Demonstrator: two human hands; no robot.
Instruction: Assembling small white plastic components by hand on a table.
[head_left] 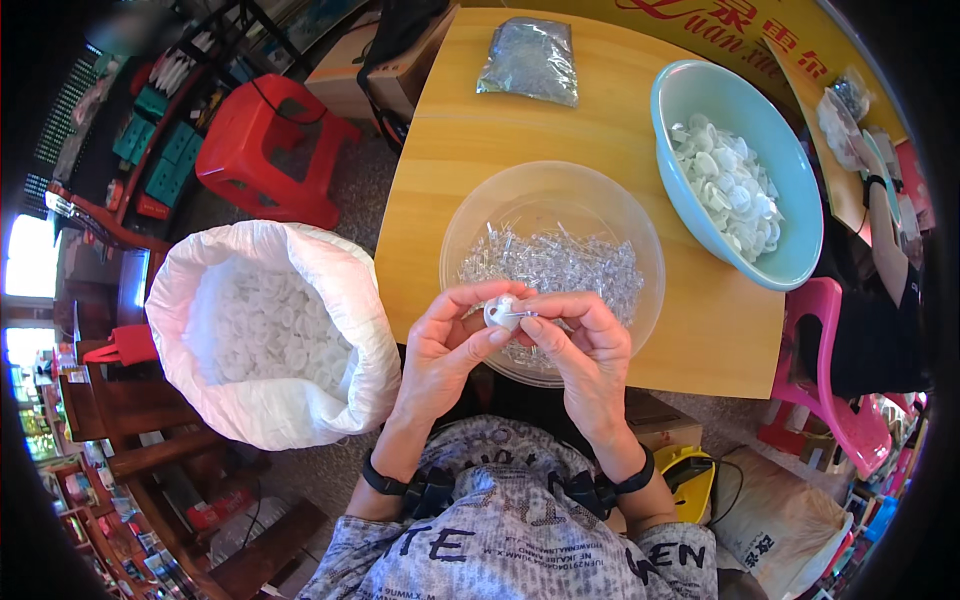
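Observation:
My left hand [447, 335] pinches a small white round plastic piece [497, 313] between thumb and fingers. My right hand [588, 350] pinches a thin clear pin-like part [527, 314], its shaft against the white piece; whether it sits inside cannot be seen. Both hands are over the near side of a translucent round tub [467, 205]. Inside the tub lies a heap of thin clear plastic pins [580, 265]. At the tub's right, a light blue basin [688, 205] on the table holds a pile of white round plastic pieces [728, 185].
A white sack [170, 345] full of small white parts stands open left of the wooden table [430, 130]. A silvery clear bag [528, 60] lies at the table's far side. Red stool [250, 150] at far left, pink chair [825, 350] at right. Another person's arm [885, 235] shows at far right.

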